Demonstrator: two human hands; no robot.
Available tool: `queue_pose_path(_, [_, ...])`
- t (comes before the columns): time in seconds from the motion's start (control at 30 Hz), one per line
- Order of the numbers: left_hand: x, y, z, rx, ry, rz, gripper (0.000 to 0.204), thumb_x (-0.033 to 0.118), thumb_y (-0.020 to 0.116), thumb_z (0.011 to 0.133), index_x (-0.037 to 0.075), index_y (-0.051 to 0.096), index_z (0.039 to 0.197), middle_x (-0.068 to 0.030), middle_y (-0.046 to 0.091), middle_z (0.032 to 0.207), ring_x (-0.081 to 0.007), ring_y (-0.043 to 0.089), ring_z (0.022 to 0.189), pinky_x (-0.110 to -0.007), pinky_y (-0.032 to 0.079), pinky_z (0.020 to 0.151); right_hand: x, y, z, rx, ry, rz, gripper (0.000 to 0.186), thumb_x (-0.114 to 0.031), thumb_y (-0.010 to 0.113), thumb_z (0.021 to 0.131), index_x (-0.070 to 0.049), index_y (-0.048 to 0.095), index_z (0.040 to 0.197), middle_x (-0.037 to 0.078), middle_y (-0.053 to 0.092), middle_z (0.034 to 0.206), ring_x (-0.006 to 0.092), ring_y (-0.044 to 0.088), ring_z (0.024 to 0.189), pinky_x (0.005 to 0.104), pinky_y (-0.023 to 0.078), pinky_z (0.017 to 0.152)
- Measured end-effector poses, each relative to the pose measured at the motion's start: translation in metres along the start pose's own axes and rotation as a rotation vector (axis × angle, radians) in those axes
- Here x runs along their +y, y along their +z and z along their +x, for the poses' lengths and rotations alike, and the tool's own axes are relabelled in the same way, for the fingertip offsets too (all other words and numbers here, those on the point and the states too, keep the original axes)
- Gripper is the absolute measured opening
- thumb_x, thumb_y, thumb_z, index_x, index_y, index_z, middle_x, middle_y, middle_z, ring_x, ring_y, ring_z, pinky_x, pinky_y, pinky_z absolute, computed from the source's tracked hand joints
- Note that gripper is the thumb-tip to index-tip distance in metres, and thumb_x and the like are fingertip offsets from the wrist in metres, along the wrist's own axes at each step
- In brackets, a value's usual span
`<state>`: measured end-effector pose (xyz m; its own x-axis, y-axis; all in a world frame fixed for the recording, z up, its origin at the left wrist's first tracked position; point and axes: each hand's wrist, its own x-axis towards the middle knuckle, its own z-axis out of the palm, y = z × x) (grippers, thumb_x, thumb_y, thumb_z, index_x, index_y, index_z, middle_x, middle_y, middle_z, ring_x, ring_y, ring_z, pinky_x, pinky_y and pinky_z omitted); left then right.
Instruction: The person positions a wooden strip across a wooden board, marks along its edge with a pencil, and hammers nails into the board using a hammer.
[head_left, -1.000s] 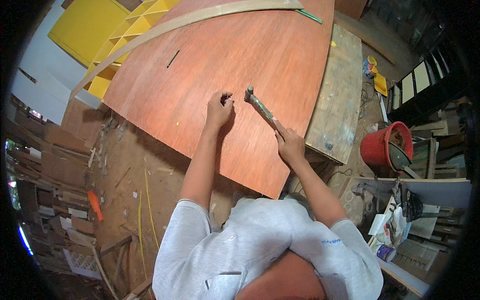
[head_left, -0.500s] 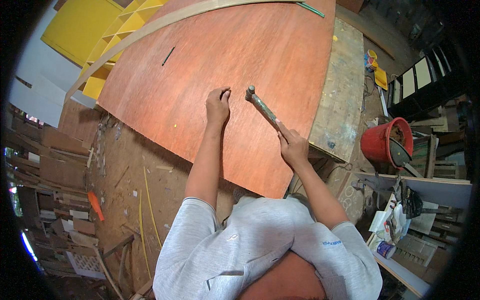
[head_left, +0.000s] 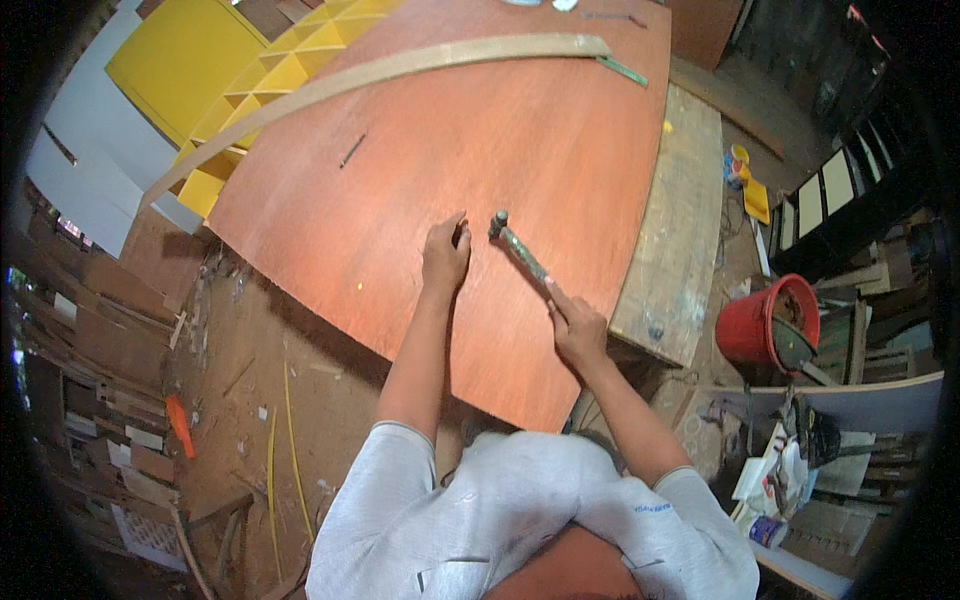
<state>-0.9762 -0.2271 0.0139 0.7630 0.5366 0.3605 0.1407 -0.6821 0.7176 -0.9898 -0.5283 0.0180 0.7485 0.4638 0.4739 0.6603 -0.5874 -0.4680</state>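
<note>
My left hand (head_left: 445, 253) rests on a reddish plywood sheet (head_left: 520, 150), thumb and fingertips closed together on something too small to make out. My right hand (head_left: 578, 325) grips the handle of a hammer (head_left: 525, 255), whose head sits just right of my left fingertips, over the sheet. Beyond my left hand a thin dark pencil-like stick (head_left: 352, 150) lies on the plywood. A long pale wooden batten (head_left: 450, 49) crosses the far part of the sheet, with a green rod-like item (head_left: 622, 70) by its right end.
Yellow compartment shelving (head_left: 200, 192) and panels (head_left: 175, 70) stand at far left. A paint-stained board (head_left: 662, 250) lies under the sheet's right side. A red bucket (head_left: 745, 330), a yellow tray (head_left: 755, 203) and a cluttered bench (head_left: 860, 405) are at right. Scrap wood (head_left: 140, 450) litters the left.
The whole view has shifted, so the sheet and both hands sit lower in the picture than half a second ago. The hammer stays close beside my left fingertips.
</note>
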Motion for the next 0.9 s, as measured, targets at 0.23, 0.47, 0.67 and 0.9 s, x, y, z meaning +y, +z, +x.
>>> queue_pose_path(0.23, [-0.004,-0.005,0.000,-0.017,-0.074,-0.022,0.047,0.009,0.076,0.092,0.006,0.070,0.138,-0.0215,0.076,0.112,-0.0371,0.075,0.102,-0.046,0.060,0.094,-0.035,0.006,0.039,-0.094,-0.056,0.014,0.061,-0.009,0.072,0.095,-0.027,0.066,0.152,0.013,0.066,0.081,0.0318,0.069,0.069,0.0454,0.056,0.062])
queue_pose_path(0.47, [-0.003,0.002,0.006,-0.012,-0.106,-0.236,0.050,0.006,0.075,0.092,0.011,0.068,0.142,-0.0188,0.075,0.112,-0.0321,0.077,0.103,-0.044,0.061,0.095,-0.021,0.020,0.041,-0.042,-0.072,0.036,0.059,-0.022,0.072,0.099,-0.036,0.062,0.155,0.013,0.062,0.080,0.0344,0.067,0.063,0.0493,0.056,0.057])
queue_pose_path(0.67, [-0.013,0.004,0.006,0.006,-0.038,-0.183,0.052,0.004,0.076,0.091,0.007,0.067,0.142,-0.0178,0.077,0.111,-0.0314,0.078,0.103,-0.044,0.061,0.096,-0.021,0.016,0.040,-0.118,-0.047,-0.026,0.060,-0.020,0.072,0.099,-0.035,0.061,0.156,0.013,0.063,0.080,0.0340,0.067,0.065,0.0498,0.055,0.058])
queue_pose_path(0.9, [-0.016,0.004,0.006,-0.024,-0.060,-0.184,0.053,0.004,0.077,0.091,0.007,0.066,0.143,-0.0187,0.078,0.112,-0.0319,0.077,0.105,-0.043,0.061,0.098,-0.019,0.014,0.038,-0.059,-0.058,0.013,0.063,-0.013,0.073,0.095,-0.032,0.064,0.154,0.012,0.063,0.079,0.0328,0.068,0.066,0.0476,0.056,0.059])
